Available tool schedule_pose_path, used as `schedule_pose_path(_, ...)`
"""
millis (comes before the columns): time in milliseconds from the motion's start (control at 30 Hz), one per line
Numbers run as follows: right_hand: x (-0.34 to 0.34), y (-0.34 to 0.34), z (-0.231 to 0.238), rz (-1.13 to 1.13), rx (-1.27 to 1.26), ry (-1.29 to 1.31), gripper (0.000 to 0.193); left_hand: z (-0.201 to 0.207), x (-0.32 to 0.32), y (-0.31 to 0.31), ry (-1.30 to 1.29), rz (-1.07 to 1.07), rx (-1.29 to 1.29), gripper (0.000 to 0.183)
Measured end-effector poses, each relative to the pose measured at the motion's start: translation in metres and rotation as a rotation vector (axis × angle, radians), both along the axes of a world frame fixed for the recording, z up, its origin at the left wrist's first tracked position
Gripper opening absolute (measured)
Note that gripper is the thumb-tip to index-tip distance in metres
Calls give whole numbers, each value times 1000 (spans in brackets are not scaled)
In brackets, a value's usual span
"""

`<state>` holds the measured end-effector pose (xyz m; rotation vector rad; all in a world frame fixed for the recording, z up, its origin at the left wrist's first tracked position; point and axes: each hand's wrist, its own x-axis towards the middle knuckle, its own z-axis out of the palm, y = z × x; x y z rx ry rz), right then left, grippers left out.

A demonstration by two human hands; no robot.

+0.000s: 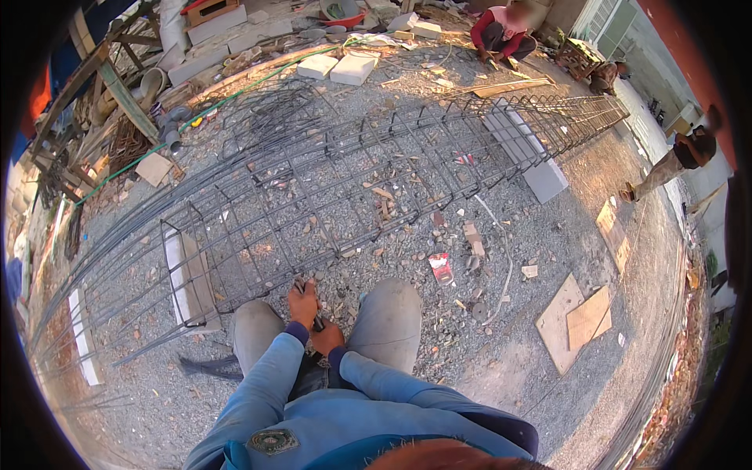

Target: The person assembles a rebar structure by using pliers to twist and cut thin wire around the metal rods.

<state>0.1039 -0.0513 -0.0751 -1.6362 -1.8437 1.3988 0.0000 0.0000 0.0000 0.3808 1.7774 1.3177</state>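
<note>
My left hand is closed in front of my bent knees, just short of the near side of a long rebar cage. Right below it, my right hand wraps round a slim dark-handled tool, whose exact kind is hidden by my fingers. A dark tip pokes out past the left fingers, and the tool seems to run through both fists. The cage, made of long bars and square stirrups, stretches from the left to the far right. Beside my left knee lies a bunch of thin black tie wire.
Pale blocks and a grey slab sit under the cage. Wooden boards lie on the gravel at right. A person squats at the back; another person is at far right. A green hose runs along the left.
</note>
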Motion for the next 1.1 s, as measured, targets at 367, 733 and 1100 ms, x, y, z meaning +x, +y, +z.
schedule_pose_path(367, 25, 21, 125, 86, -1364, 738, 19, 31, -11, -22, -920, -79, 198, 28)
schedule_pose_path(733, 32, 3, 105, 138, -1545, 879, 9, 42, -1, -27, -748, -131, -7, 29)
schedule_pose_path(1100, 48, 13, 134, 161, -508, 442, 27, 84, 18, -53, 369, -12, 241, 19)
